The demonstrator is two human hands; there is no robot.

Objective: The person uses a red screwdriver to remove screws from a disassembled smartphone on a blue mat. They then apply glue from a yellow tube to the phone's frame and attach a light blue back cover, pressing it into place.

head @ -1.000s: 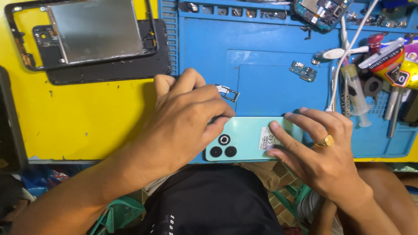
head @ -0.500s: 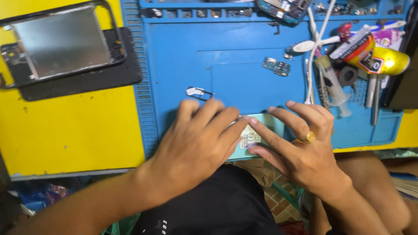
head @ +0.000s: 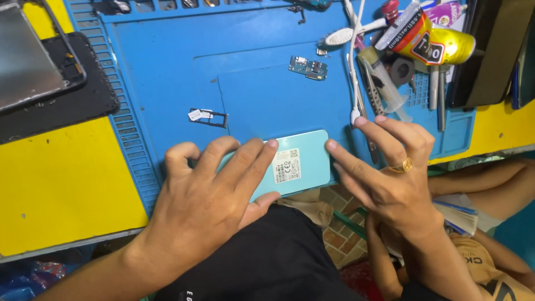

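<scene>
While both hands press, mint phone (head: 298,164) lies under left hand (head: 209,192).

I see a pale mint-green phone back cover (head: 304,161) with a white sticker printed in black, lying on a bright blue ribbed work mat (head: 251,72). The table surface (head: 61,189) under and left of the mat is plain yellow. Far left sits a black textured pad (head: 83,108) bearing a silver-grey screen frame (head: 28,61). A gold ring (head: 402,165) shows on my right hand (head: 390,178). Far right, a yellow glue tube (head: 451,47) has black lettering; a small green circuit board (head: 308,67) lies mid-mat.
</scene>
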